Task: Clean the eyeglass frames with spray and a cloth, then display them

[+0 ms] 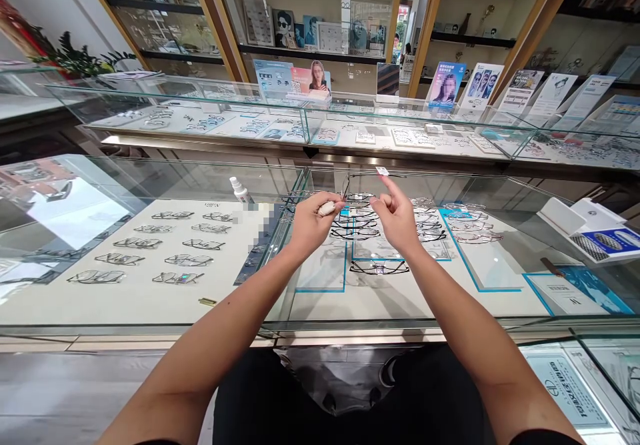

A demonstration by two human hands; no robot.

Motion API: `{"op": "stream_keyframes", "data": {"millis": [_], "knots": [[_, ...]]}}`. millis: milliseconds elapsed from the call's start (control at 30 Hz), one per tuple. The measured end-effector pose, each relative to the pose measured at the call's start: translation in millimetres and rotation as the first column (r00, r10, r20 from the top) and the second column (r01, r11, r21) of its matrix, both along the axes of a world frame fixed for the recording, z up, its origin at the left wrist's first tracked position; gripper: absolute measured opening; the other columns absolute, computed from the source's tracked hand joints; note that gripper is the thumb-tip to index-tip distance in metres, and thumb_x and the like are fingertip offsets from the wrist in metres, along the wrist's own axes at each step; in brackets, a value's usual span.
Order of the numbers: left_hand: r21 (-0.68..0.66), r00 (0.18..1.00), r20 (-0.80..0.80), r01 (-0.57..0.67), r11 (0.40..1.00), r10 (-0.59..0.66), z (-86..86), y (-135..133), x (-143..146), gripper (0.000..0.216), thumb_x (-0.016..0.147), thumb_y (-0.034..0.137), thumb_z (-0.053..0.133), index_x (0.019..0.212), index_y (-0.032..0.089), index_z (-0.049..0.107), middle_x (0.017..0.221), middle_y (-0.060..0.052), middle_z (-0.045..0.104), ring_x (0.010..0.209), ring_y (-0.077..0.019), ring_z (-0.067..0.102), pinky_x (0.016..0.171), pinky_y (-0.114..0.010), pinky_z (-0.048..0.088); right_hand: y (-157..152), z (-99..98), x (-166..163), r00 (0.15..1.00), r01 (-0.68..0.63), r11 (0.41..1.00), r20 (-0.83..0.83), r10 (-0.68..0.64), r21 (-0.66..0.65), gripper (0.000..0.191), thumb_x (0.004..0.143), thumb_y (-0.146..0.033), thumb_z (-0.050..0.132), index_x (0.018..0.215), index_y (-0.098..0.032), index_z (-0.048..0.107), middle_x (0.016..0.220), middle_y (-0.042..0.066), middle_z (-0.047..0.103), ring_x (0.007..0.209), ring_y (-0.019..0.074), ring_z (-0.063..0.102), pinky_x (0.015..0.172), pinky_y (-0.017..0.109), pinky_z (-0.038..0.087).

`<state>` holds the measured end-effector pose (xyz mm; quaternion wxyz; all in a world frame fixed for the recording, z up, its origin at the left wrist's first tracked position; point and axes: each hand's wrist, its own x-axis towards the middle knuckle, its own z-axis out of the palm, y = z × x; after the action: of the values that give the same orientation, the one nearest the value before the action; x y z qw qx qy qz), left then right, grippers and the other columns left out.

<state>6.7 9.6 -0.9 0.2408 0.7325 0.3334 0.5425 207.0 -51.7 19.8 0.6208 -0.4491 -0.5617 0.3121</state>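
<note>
Both hands are raised over a glass counter (200, 179), with a pair of glasses (365, 175) held between them, above the display case and just past its seam. The frame is thin dark wire, nearly straight along the top, and a small white paper tag (383, 171) sits at its right end. The right hand (400, 221) pinches the wire by the tag, forefinger stretched up and thumb pressed under it, other fingers loosely curled. The left hand (309, 226) is closed on a white wad (327, 208), soft and rounded, held at the frame's left corner; whether it also grips the wire cannot be told.

Under the smooth, reflective glass lie rows of frames (165, 245) on a pale matt lining, some clear-rimmed, some black, with blue-edged cards beneath those under the hands. A slim white spray bottle (241, 190) stands on the counter to the left. A flat white box (575, 221) rests at the right. Glossy leaflets (445, 85) stand upright on the far counter
</note>
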Motion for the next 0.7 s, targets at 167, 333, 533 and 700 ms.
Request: {"op": "stream_keyframes", "data": {"millis": [167, 333, 533, 700], "knots": [[-0.069, 0.997, 0.078, 0.019, 0.997, -0.013, 0.9, -2, 1, 0.026, 0.093, 0.05, 0.079, 0.091, 0.024, 0.082, 0.099, -0.007, 0.086, 0.095, -0.0257, 0.078, 0.087, -0.037, 0.056, -3, 0.7, -3, 1.0, -0.015, 1.0, -0.021, 0.016, 0.025, 0.076, 0.096, -0.043, 0.071, 0.166, -0.019, 0.054, 0.069, -0.01, 0.031, 0.065, 0.0159, 0.029, 0.067, 0.033, 0.034], [-0.082, 0.987, 0.143, 0.08, 0.993, -0.068, 1.1, -3, 4, 0.03, 0.09, 0.054, 0.083, 0.088, 0.024, 0.082, 0.102, -0.008, 0.085, 0.102, -0.0273, 0.078, 0.095, -0.04, 0.058, -1, -5.7, -3, 0.993, -0.027, 0.999, 0.115, 0.024, 0.028, 0.054, 0.097, -0.044, 0.073, 0.146, -0.022, 0.069, 0.076, -0.006, 0.046, 0.069, 0.0159, 0.041, 0.069, 0.032, 0.04], [0.03, 0.993, 0.088, 0.08, 0.996, -0.083, 0.9, -1, 4, 0.029, 0.092, 0.054, 0.084, 0.087, 0.025, 0.084, 0.113, -0.011, 0.081, 0.111, -0.0277, 0.074, 0.103, -0.044, 0.057, 2, -19.5, -10, 0.914, -0.084, 0.992, 0.404, 0.041, 0.09, 0.042, 0.094, -0.04, 0.075, 0.133, -0.022, 0.076, 0.126, 0.013, 0.071, 0.112, 0.0271, 0.066, 0.082, 0.037, 0.053], [-0.013, 0.99, 0.069, 0.12, 0.993, -0.119, 1.1, 0, 3, 0.035, 0.091, 0.06, 0.085, 0.085, 0.025, 0.084, 0.116, -0.011, 0.076, 0.119, -0.0288, 0.071, 0.108, -0.045, 0.055, 4, -27.7, -11, 0.909, -0.098, 0.985, 0.415, 0.031, 0.141, 0.038, 0.098, -0.041, 0.075, 0.132, -0.024, 0.077, 0.141, 0.015, 0.073, 0.131, 0.0315, 0.066, 0.094, 0.043, 0.06]]}}
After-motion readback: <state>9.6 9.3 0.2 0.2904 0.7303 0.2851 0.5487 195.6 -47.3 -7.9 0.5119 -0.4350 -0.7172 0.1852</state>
